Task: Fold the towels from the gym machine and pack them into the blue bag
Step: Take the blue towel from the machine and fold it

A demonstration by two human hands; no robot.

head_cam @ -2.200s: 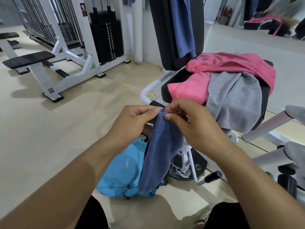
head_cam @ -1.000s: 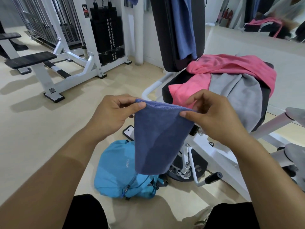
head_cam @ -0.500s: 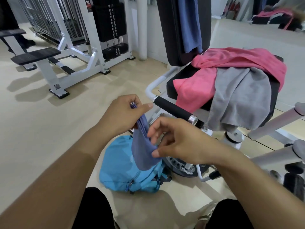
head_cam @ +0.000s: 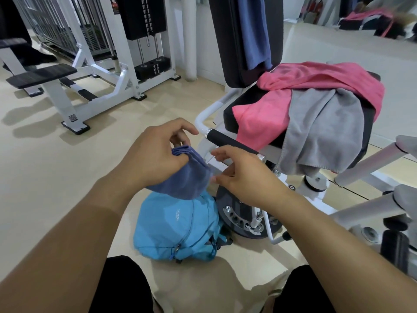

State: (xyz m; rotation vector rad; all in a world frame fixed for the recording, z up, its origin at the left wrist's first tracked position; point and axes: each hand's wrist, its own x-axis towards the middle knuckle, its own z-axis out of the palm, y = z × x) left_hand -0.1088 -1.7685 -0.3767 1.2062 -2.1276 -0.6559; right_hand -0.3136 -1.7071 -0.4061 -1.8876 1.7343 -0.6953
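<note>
My left hand [head_cam: 155, 154] grips a folded dark blue towel [head_cam: 185, 177] by its stacked top edge, and it hangs just above the blue bag [head_cam: 176, 227] on the floor. My right hand [head_cam: 243, 175] hovers beside the towel's right edge with fingers loosely spread, holding nothing. A pink towel [head_cam: 293, 86] and a grey towel [head_cam: 325, 129] lie heaped on the gym machine's black seat [head_cam: 230, 114]. Another blue towel [head_cam: 255, 30] drapes over the black backrest.
A black-grip handle [head_cam: 230, 141] of the machine juts out just behind my right hand. The machine's round pivot plate [head_cam: 243, 218] and white frame stand right of the bag. A weight-stack machine [head_cam: 140, 30] and a bench [head_cam: 40, 75] stand at the back left. My knees are at the bottom.
The towel went from spread between both hands to folded narrow in my left hand alone. My right hand let go and now hovers beside it. The view tilted down slightly.
</note>
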